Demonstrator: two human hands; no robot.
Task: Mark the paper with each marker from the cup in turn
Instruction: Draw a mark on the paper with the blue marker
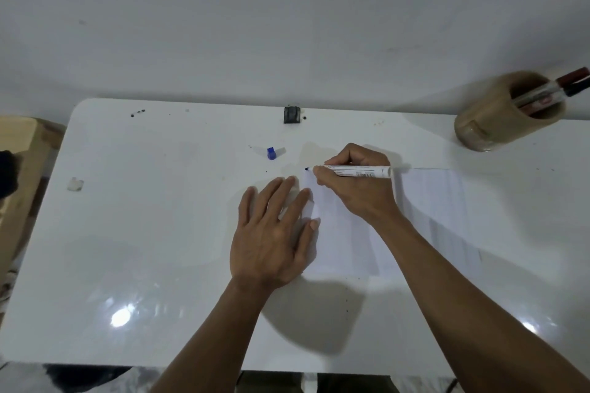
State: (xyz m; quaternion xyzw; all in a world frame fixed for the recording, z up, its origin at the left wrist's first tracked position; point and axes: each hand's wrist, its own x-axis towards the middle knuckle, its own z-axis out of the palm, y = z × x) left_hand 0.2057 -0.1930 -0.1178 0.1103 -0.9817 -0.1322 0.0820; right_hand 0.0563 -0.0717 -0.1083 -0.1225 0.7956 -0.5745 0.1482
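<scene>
Nearest the viewer, the left hand (273, 233) lies flat and spread, palm down, on the white surface (143, 233). Its thumb side and fingertips press on the left edge of the paper (431, 217), which appears to pin the sheet in place.

Just beyond it, touching or almost touching the left fingertips, the right hand (354, 182) is closed in a writing pinch around a marker (357, 171). The marker's long axis runs nearly level from left to right: its dark blue tip points left, at the far left corner of the paper, and its white tail sticks out past the knuckles to the right. Whether the tip touches the sheet or hangs just above it, I cannot tell. No mark shows on the paper there.

So the stroke to come depends on this: the paper spreads to the right and toward the viewer from the tip, so the line probably has to be drawn toward the right hand's own side, away from the holding hand.

Farther out and to the left of the tip, a small blue cap (271, 153) stands alone on the surface, nearer the left hand.

Farthest, at the right rear corner, the tan cup (491, 128) holds more markers (562, 86), well apart from both hands but on the right arm's side.
</scene>
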